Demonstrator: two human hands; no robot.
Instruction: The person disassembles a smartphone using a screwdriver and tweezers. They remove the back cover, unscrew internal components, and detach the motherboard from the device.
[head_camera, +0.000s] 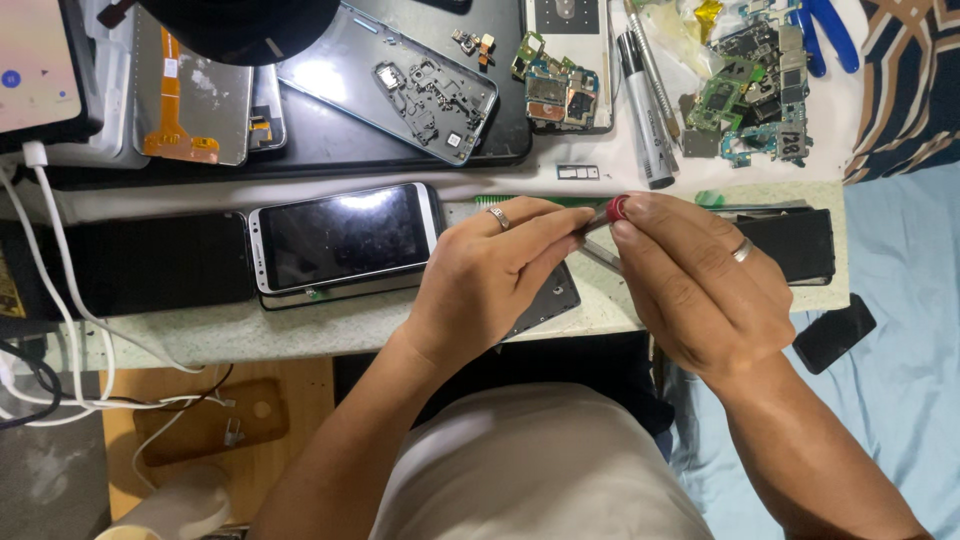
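My left hand (490, 275) and my right hand (700, 280) meet over the front edge of the work table (300, 325). Both pinch a thin screwdriver with a red cap (617, 208); the right fingertips sit on the cap, the left fingers grip the shaft. Each hand wears a ring. Under the left hand lies a dark phone frame (548, 300), mostly hidden. A white-edged smartphone (345, 238) with a dark screen lies just left of the left hand.
An opened phone housing (400, 80) and screen parts lie on a dark mat at the back. Circuit boards (755, 90), marker pens (645, 100) and blue-handled pliers (830, 35) lie at the back right. White cables (60, 300) hang at left. A black phone (835, 333) lies on blue cloth.
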